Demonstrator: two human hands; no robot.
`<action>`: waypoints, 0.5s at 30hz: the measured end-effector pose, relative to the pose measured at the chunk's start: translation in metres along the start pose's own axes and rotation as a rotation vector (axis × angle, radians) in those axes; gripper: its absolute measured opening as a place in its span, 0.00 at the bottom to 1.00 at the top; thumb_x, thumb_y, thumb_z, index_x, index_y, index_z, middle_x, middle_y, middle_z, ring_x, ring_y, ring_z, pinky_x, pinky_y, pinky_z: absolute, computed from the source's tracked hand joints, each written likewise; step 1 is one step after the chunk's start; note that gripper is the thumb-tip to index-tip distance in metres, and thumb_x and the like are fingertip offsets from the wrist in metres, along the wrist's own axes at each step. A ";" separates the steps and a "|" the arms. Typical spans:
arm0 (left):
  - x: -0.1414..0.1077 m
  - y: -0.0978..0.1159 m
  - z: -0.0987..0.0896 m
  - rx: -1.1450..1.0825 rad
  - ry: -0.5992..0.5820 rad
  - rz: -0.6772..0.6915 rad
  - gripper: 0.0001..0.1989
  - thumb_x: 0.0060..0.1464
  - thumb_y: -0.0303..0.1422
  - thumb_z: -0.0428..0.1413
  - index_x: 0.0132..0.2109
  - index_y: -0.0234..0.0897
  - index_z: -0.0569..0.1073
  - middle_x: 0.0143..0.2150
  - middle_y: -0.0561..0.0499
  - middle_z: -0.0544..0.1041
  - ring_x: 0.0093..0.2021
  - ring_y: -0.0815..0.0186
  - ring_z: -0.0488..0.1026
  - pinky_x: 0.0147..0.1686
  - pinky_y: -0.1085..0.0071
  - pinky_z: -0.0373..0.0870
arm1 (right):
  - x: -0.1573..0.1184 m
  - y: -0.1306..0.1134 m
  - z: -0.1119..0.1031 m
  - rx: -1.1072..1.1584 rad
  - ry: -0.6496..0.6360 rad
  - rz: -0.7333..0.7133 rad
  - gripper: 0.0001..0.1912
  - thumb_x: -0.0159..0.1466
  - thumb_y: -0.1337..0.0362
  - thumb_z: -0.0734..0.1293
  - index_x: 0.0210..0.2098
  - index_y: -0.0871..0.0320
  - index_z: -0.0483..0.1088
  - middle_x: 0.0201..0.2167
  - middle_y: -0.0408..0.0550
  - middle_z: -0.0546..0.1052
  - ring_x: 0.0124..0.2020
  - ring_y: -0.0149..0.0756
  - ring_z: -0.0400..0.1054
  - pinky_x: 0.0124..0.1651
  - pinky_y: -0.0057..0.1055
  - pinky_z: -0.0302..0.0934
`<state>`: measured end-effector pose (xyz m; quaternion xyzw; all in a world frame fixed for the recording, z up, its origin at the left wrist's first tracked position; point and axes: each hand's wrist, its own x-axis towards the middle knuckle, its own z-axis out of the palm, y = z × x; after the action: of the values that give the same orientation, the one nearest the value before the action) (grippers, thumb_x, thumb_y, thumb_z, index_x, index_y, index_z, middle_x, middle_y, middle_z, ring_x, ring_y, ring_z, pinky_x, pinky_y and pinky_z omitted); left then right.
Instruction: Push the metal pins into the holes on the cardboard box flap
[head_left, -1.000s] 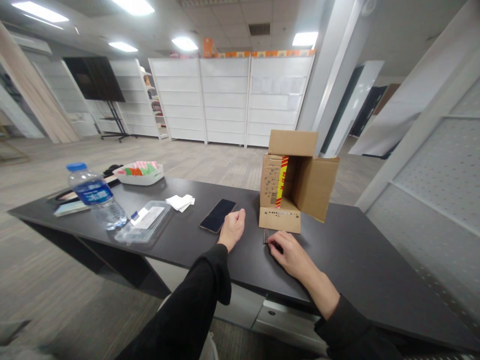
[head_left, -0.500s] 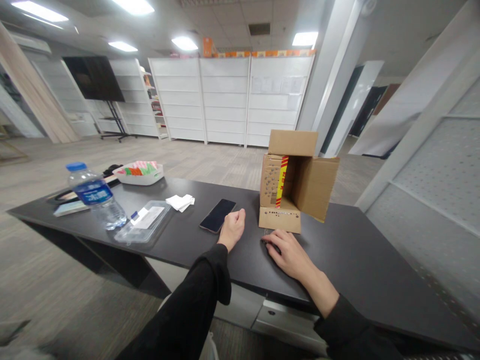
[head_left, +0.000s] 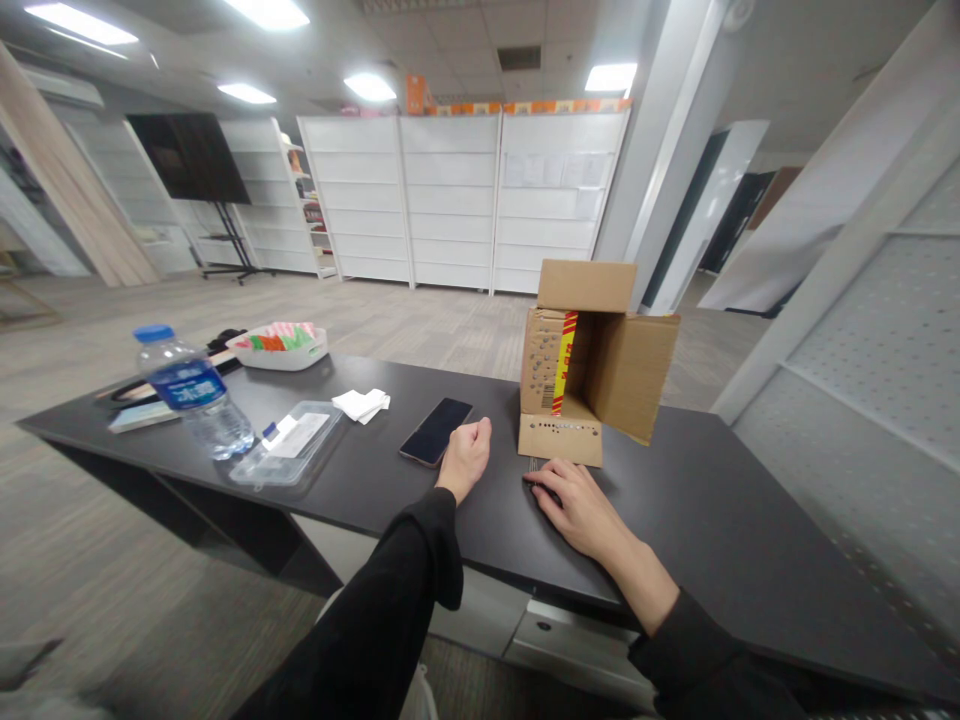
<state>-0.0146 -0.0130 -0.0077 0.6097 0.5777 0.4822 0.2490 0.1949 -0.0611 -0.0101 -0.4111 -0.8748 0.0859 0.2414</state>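
Observation:
My left hand (head_left: 465, 458) is closed in a fist on the dark desk, beside the lower right edge of a black phone (head_left: 436, 432). Nothing shows in that fist. My right hand (head_left: 574, 508) rests palm down with curled fingers, its fingertips on a small thing with thin metal prongs (head_left: 533, 465). Most of this thing is hidden under the fingers, so its kind is unclear. Just beyond it stands an open cardboard box (head_left: 541, 365), its mouth facing me and its flaps spread. Yellow and red tape runs down inside, and the lower flap has a row of small holes.
On the left of the desk (head_left: 720, 540) are a water bottle (head_left: 191, 390), a clear plastic case (head_left: 289, 445), white folded paper (head_left: 361, 404) and a white basket (head_left: 279, 350) of colourful packets. A perforated partition (head_left: 877, 390) borders the right side.

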 end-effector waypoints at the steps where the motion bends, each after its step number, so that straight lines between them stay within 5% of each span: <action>1: 0.000 0.000 0.000 0.001 0.000 0.001 0.24 0.61 0.48 0.41 0.23 0.39 0.48 0.21 0.58 0.48 0.24 0.73 0.48 0.26 0.69 0.44 | 0.000 0.000 0.000 0.001 0.002 0.001 0.13 0.70 0.66 0.59 0.49 0.54 0.71 0.41 0.50 0.74 0.44 0.39 0.68 0.46 0.38 0.59; 15: 0.001 0.001 0.000 0.017 0.003 -0.003 0.24 0.61 0.48 0.41 0.23 0.39 0.48 0.21 0.58 0.48 0.24 0.73 0.48 0.26 0.69 0.43 | 0.001 0.003 0.004 0.024 0.016 0.009 0.13 0.70 0.64 0.58 0.49 0.54 0.72 0.41 0.50 0.74 0.44 0.39 0.68 0.46 0.39 0.59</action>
<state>-0.0139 -0.0122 -0.0069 0.6102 0.5832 0.4777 0.2435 0.1948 -0.0582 -0.0140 -0.4129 -0.8699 0.0942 0.2528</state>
